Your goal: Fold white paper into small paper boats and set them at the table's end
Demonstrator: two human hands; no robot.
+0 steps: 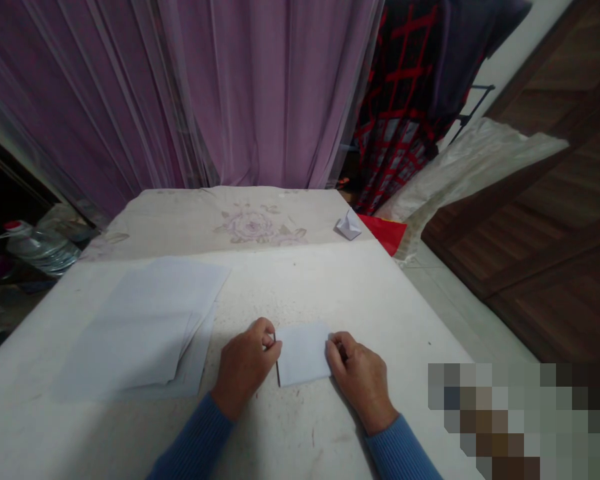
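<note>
A small folded piece of white paper (304, 355) lies near the middle of the table, between my two hands. My left hand (247, 363) pinches its left edge between thumb and finger, and a dark line runs down that edge. On the opposite side, my right hand (361, 375) grips the right edge, thumb and forefinger closed on it. To the left of my hands lies a spread of larger white sheets (145, 320), overlapping one another. A small folded paper shape (349, 225) rests at the table's far right corner.
The white table (300, 287) has a flowered cloth (190, 220) along its far end. Behind it hang purple curtains (260, 93). A plastic bottle (40, 247) with a red cap stands off the left side. Red material (387, 233) and clear plastic sheeting (460, 173) lie beyond the right edge.
</note>
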